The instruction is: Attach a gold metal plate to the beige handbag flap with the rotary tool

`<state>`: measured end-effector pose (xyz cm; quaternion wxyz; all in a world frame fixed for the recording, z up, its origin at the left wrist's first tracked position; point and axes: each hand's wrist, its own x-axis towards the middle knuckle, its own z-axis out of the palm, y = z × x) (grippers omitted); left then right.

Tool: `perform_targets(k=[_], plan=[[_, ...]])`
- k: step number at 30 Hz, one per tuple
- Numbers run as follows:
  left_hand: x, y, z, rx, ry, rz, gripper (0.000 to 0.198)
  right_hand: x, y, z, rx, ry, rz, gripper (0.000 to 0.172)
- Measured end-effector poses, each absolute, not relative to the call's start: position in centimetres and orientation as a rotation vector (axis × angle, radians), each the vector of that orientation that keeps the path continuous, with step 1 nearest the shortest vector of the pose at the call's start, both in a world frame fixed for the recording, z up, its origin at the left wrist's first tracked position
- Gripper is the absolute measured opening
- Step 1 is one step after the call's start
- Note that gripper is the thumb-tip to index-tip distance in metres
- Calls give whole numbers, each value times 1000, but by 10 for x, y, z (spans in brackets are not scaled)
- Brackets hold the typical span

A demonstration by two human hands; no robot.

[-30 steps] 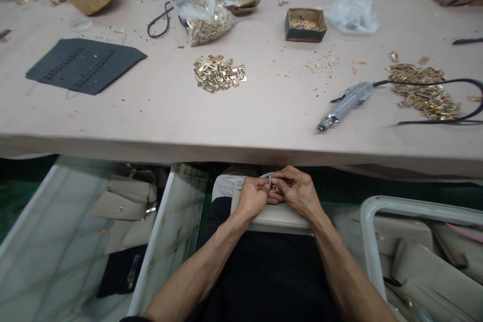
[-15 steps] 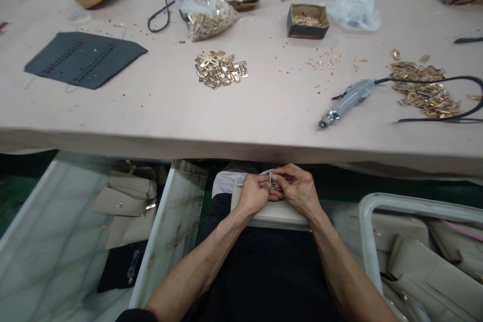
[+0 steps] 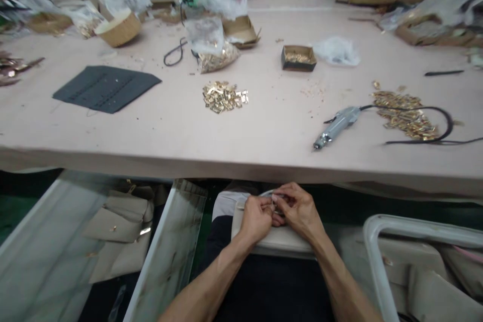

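Note:
On my lap lies a beige handbag (image 3: 283,242), just below the table's front edge. My left hand (image 3: 258,218) is closed at its top edge, thumb and fingers pinching a small metal fitting (image 3: 273,202). From the other side my right hand (image 3: 301,211) meets it, its thumb and forefinger closed on the same piece. The fingers cover most of the fitting, so its shape and how it sits on the bag are hidden.
On the table lie a grey electric screwdriver (image 3: 335,128), gold metal plates (image 3: 223,96), more gold fittings (image 3: 405,114), a small box of tiny parts (image 3: 298,58) and a dark board (image 3: 107,88). Bins with beige bags (image 3: 126,209) stand left and right (image 3: 411,256).
The camera view has tilted up, so everything sits lower and more of the table's far side shows. Both hands stay together at the bag; the metal fitting is now more covered by fingers.

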<state>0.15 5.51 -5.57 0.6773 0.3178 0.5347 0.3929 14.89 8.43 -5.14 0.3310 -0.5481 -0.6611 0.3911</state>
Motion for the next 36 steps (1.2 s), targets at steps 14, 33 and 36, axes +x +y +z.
perform_targets(k=[14, 33, 36], plan=[[-16, 102, 41, 921, 1286, 1334, 24, 123, 160, 53, -1103, -1716, 1147, 22], [4, 131, 27, 1778, 2062, 1479, 22, 105, 217, 57, -1324, -1995, 912, 12], [5, 133, 26, 1844, 2033, 1472, 22, 105, 218, 56, -1382, -2063, 764, 11]])
